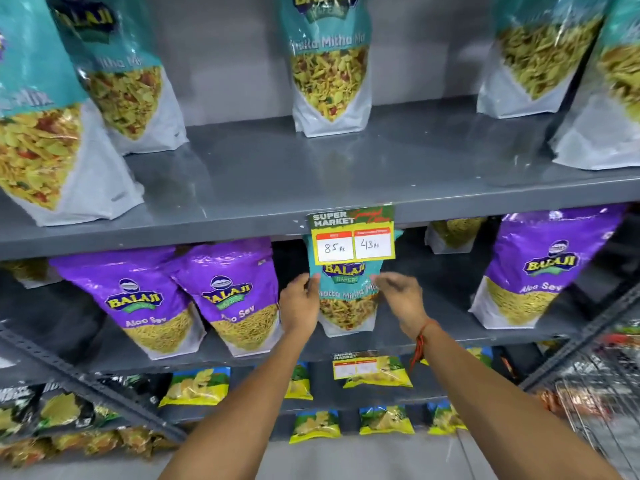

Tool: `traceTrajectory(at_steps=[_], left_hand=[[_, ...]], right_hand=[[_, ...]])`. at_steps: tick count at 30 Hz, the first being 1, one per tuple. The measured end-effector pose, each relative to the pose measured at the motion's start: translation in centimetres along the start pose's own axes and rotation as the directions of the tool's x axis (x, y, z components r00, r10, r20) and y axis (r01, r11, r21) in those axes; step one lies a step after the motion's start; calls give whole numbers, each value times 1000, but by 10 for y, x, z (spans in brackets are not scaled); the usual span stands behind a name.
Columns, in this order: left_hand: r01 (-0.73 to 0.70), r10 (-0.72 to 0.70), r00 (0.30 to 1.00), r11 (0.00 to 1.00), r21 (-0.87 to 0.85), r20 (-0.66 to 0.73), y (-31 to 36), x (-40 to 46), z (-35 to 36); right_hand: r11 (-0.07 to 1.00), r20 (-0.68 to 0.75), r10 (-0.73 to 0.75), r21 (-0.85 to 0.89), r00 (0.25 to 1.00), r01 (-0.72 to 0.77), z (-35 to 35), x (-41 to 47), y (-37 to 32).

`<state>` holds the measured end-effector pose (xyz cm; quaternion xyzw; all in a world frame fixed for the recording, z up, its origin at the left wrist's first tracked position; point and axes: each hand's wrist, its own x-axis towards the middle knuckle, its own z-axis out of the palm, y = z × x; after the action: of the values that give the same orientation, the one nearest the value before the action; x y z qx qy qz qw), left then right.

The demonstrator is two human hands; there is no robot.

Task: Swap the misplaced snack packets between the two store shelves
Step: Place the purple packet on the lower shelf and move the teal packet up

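Both hands [300, 303] [401, 299] flank the teal packet [347, 299], grip touching its edges.

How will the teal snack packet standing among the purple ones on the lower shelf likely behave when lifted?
The teal plastic snack packet is probably light, being filled with loose mix. Its glossy film looks slippery and likely crinkles. Standing on a narrow base, it may tip. The left hand and right hand flank it.

Head camera faces forward and down, close to grey shelves [311, 174].
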<state>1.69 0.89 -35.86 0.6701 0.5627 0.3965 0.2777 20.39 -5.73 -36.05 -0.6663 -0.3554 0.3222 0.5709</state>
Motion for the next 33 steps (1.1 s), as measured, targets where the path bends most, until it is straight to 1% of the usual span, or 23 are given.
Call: traceTrajectory(at_steps=[3,7,10,13,15,18,20,22,23,25,28,29,31,33], left_hand=[[-21,22,999,999,33,-43,9,-13,-5],[-28,27,999,999,-42,-36,12,-50,-15],[-31,28,999,997,-72,-43,8,-88,-31],[-37,32,998,994,-104,-51,2,-130,-49],[-46,39,998,991,-128,-58,3,-156,-65],[-116,98,988,980,-163,-115,17,-178,-90],[-165,123,978,948,-271,-166,39,-177,-110],[-204,125,969,893,-402,-215,71,-166,-131],[-230,130,961,868,-441,-245,89,-157,-142],[-301,163,937,825,-478,-309,126,-134,-164],[-417,246,891,773,-477,-381,179,-92,-194],[-433,256,884,765,-478,-392,195,-77,-201],[-408,222,900,734,-543,-376,228,-49,-212],[-381,193,916,688,-617,-350,253,-20,-216]], right_hand=[[999,-61,-29,-23,998,28,-2,-7,-5],[997,-101,-22,-81,995,14,-10,-40,-7],[991,-88,-59,-125,994,47,-19,-79,-3],[978,-66,-127,-176,990,113,-29,-122,1],[974,-43,-165,-168,985,155,-35,-149,0],[970,-20,-211,-132,977,206,-40,-177,-19],[962,-26,-260,-93,965,257,-43,-188,-48],[949,-59,-313,-49,948,310,-45,-194,-90],[939,-78,-344,-26,936,343,-46,-194,-113],[903,-116,-423,31,899,429,-46,-189,-162],[838,-183,-513,102,839,535,-43,-167,-231],[815,-202,-543,107,815,570,-42,-159,-253],[779,-250,-582,99,774,619,-38,-139,-292],[769,-280,-590,91,757,633,-34,-118,-319]])
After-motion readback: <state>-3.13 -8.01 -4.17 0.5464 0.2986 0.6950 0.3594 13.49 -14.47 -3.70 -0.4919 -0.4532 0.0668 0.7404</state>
